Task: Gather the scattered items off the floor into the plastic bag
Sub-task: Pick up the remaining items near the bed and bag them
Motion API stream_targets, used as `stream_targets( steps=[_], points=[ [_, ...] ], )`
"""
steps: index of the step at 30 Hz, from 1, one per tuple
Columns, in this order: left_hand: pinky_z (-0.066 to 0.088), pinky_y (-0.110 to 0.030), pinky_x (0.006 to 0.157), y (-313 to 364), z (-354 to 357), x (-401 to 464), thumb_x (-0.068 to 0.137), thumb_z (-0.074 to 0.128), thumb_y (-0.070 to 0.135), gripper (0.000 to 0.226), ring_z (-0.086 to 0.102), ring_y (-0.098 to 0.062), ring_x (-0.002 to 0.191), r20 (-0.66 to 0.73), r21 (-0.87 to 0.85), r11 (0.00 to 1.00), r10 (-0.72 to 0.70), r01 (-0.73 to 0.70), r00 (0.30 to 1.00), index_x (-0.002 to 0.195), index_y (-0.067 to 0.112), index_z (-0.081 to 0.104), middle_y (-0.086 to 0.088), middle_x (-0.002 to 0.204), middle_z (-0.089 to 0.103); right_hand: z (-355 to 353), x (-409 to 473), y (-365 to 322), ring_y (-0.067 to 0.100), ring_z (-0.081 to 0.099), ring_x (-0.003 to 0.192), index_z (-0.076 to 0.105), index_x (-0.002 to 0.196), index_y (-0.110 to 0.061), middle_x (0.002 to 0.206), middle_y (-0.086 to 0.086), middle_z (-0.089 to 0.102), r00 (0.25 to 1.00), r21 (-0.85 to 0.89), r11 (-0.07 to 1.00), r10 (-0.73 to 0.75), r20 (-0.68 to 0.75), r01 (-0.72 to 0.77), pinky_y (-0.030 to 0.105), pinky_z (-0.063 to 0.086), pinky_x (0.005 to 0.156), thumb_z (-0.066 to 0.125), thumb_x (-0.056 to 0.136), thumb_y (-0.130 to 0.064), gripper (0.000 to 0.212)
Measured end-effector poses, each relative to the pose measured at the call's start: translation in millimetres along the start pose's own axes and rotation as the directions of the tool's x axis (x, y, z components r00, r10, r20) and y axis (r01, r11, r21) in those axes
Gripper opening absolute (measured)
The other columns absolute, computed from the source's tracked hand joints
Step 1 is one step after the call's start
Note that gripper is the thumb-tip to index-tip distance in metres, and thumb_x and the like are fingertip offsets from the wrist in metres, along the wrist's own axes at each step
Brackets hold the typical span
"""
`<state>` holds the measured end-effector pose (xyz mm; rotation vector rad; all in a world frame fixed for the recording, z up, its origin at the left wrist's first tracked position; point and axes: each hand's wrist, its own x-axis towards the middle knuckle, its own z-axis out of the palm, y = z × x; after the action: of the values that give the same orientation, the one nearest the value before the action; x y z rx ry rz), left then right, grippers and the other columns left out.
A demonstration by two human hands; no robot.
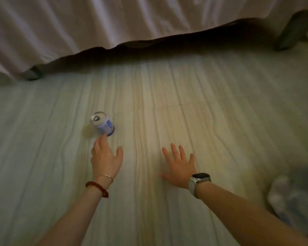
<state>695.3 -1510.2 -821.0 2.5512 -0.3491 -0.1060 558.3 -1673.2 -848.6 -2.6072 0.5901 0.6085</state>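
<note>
The left hand [106, 157] reaches with loosely spread fingers [103, 138], whose tips touch the can [103, 123]; a nudge could roll it away. The right hand [180, 166] is splayed, empty.

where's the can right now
In the head view the can stands on the wooden floor, left of centre, just beyond the fingertips of the left hand and short of the bed skirt.
</note>
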Motion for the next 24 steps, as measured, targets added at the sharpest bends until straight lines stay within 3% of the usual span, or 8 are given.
stream_targets(
  steps=[3, 7, 10, 12, 14, 18, 21, 24],
  points=[
    [0.023, -0.04, 0.107, -20, 5, 46, 0.076, 0.071, 0.019, 0.085, 0.024, -0.034, 0.133, -0.055, -0.14, 0.988, -0.072, 0.064, 0.996, 0.141, -0.001, 0.019, -0.023, 0.144, 0.023, 27, 28, -4, 0.029, -0.025, 0.139, -0.02, 0.141, -0.032, 0.152, 0.004, -0.027, 0.995, -0.107, 0.994, -0.002, 0.096, 0.013, 0.065, -0.007, 0.107, 0.033, 0.076, -0.075, 0.094],
    [0.017, -0.031, 0.113, -36, 26, 101, 0.07, 0.078, 0.022, 0.109, 0.016, -0.024, 0.139, 0.0, -0.385, 0.899, -0.226, 0.209, 0.974, 0.144, 0.003, 0.0, -0.016, 0.15, 0.012, 42, 33, 2, 0.026, -0.038, 0.127, -0.038, 0.125, -0.031, 0.137, 0.002, -0.043, 0.997, -0.176, 0.983, -0.034, 0.075, 0.047, 0.064, -0.015, 0.103, -0.018, 0.044, -0.085, 0.099],
    [0.026, -0.029, 0.111, -43, 40, 128, 0.068, 0.08, 0.02, 0.105, 0.034, -0.021, 0.131, 0.007, -0.513, 0.83, -0.25, 0.218, 0.968, 0.143, 0.006, 0.008, -0.012, 0.144, 0.03, 45, 36, 4, 0.026, -0.041, 0.125, -0.037, 0.125, -0.033, 0.13, -0.002, -0.049, 0.997, -0.139, 0.99, -0.029, 0.073, 0.039, 0.06, -0.027, 0.098, -0.009, 0.051, -0.083, 0.094],
    [0.042, -0.023, 0.097, -40, 42, 132, 0.07, 0.078, 0.014, 0.079, 0.05, -0.02, 0.111, -0.051, -0.547, 0.818, -0.248, 0.181, 0.968, 0.131, 0.007, 0.028, -0.005, 0.123, 0.046, 46, 37, 4, 0.027, -0.044, 0.122, -0.035, 0.127, -0.033, 0.129, -0.003, -0.05, 0.997, -0.135, 0.99, -0.039, 0.07, 0.048, 0.057, -0.035, 0.09, -0.003, 0.054, -0.083, 0.094],
    [0.046, -0.015, 0.08, -36, 40, 128, 0.069, 0.078, 0.01, 0.064, 0.052, -0.016, 0.096, -0.106, -0.555, 0.82, -0.238, 0.141, 0.965, 0.118, 0.01, 0.037, -0.003, 0.108, 0.049, 48, 37, 5, 0.028, -0.045, 0.121, -0.034, 0.127, -0.033, 0.128, -0.003, -0.051, 0.997, -0.13, 0.99, -0.045, 0.063, 0.053, 0.054, -0.037, 0.086, -0.001, 0.055, -0.084, 0.095],
    [0.043, -0.009, 0.076, -24, 29, 89, 0.067, 0.079, 0.009, 0.065, 0.052, -0.013, 0.096, -0.148, -0.592, 0.801, -0.219, 0.091, 0.964, 0.121, 0.003, 0.042, -0.001, 0.108, 0.051, 48, 38, 7, 0.026, -0.044, 0.123, -0.039, 0.123, -0.034, 0.128, -0.002, -0.051, 0.995, -0.109, 0.992, -0.054, 0.081, 0.062, 0.053, -0.038, 0.087, -0.004, 0.048, -0.086, 0.097],
    [0.045, -0.006, 0.073, -11, 19, 37, 0.062, 0.081, 0.008, 0.07, 0.056, -0.009, 0.09, -0.095, -0.675, 0.736, -0.159, 0.054, 0.983, 0.118, 0.006, 0.041, 0.001, 0.105, 0.054, 43, 39, 7, 0.023, -0.039, 0.128, -0.031, 0.132, -0.035, 0.144, -0.001, -0.038, 0.992, -0.049, 0.996, -0.073, 0.105, 0.078, 0.058, -0.026, 0.1, 0.008, 0.054, -0.092, 0.104],
    [0.047, -0.007, 0.068, 6, 11, -17, 0.057, 0.082, 0.011, 0.064, 0.056, 0.002, 0.08, -0.001, -0.698, 0.713, -0.085, 0.061, 0.996, 0.108, 0.011, 0.043, 0.006, 0.096, 0.055, 14, 19, 8, 0.018, -0.013, 0.143, -0.004, 0.145, -0.031, 0.156, -0.002, -0.011, 0.991, 0.223, 0.972, -0.095, 0.097, 0.071, 0.053, -0.01, 0.112, 0.037, 0.08, -0.069, 0.086]
  ],
)
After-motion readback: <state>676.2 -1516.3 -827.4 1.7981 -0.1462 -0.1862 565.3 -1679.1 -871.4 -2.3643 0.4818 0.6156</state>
